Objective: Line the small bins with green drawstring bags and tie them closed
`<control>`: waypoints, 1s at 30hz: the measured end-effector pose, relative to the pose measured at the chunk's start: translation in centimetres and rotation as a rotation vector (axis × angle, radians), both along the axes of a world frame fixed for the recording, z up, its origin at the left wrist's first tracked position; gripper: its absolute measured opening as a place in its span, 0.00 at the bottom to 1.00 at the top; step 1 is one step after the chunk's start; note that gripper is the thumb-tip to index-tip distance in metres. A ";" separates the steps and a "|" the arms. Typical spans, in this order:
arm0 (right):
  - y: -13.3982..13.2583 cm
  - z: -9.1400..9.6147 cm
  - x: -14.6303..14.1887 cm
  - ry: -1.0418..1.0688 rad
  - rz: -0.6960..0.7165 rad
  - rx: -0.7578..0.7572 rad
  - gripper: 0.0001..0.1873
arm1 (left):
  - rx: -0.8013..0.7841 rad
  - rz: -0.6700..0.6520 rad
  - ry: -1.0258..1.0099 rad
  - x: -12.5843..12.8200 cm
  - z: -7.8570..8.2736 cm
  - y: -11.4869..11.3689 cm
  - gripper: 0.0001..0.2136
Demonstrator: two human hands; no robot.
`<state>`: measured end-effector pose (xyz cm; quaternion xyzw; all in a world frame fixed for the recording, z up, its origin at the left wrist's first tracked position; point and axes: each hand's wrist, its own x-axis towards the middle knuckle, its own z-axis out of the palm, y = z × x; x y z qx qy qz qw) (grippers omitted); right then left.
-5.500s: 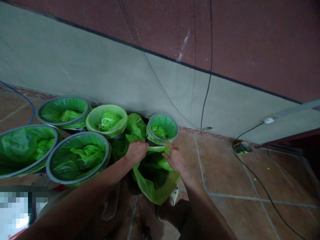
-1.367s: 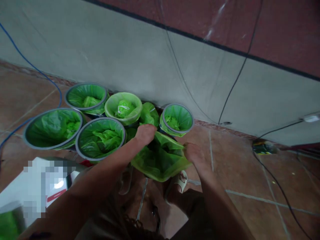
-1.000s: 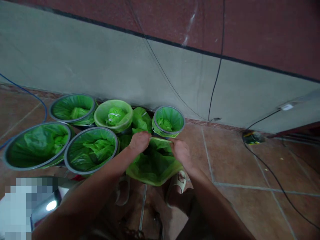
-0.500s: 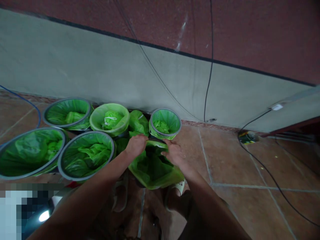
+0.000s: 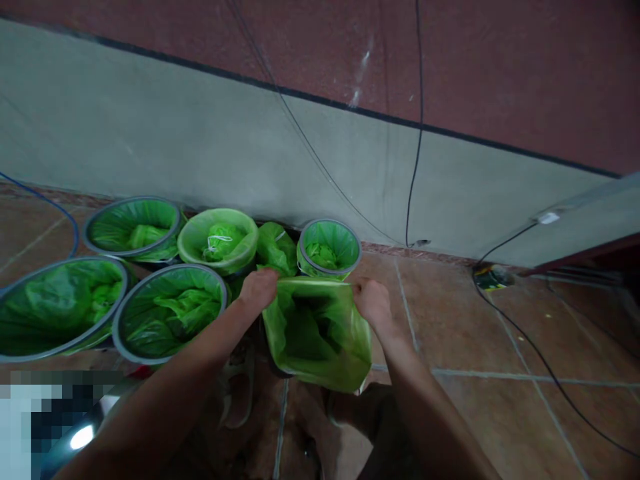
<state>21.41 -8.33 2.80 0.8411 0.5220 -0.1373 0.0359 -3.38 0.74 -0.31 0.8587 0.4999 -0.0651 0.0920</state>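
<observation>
A green plastic bin bag (image 5: pixel 320 333) hangs wide-mouthed in front of me, its far edge pulled straight between my hands. My left hand (image 5: pixel 259 290) grips the bag's far left corner, fingers closed. At the opposite corner my right hand (image 5: pixel 373 301) is closed on the edge as well. Below and around the bag little of any bin shows; a dark side peeks out at its lower left. Just beyond stands a small lined bin (image 5: pixel 330 247) with a grey rim, and beside it a crumpled green bag (image 5: pixel 277 248).
To the left are several bins lined in green: a grey-rimmed one (image 5: pixel 170 313) nearest, and a pale-rimmed one (image 5: pixel 219 241) holding a tied bag. A wall (image 5: pixel 150 133) runs behind them. A black cable (image 5: pixel 555 373) crosses the tiled floor (image 5: pixel 480 333) on the right.
My hands have moved apart, the right one outward to the right and the left slightly left. The bag's mouth has stretched wider and its far edge is taut.
</observation>
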 end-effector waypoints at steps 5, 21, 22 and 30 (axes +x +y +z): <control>-0.7 -0.1 0.7 0.052 -0.023 -0.165 0.15 | 0.049 0.051 -0.018 -0.6 0.2 0.3 0.15; -0.1 -1.3 -1.5 0.084 0.142 -0.089 0.18 | -0.117 -0.052 -0.050 1.2 0.3 -0.9 0.15; -0.1 -1.3 -1.3 0.071 0.124 -0.102 0.18 | -0.135 -0.063 -0.017 0.9 0.3 -0.9 0.15; 0.1 -2.3 -1.4 0.131 0.187 -0.037 0.18 | -0.182 -0.052 -0.052 0.6 0.0 -0.4 0.10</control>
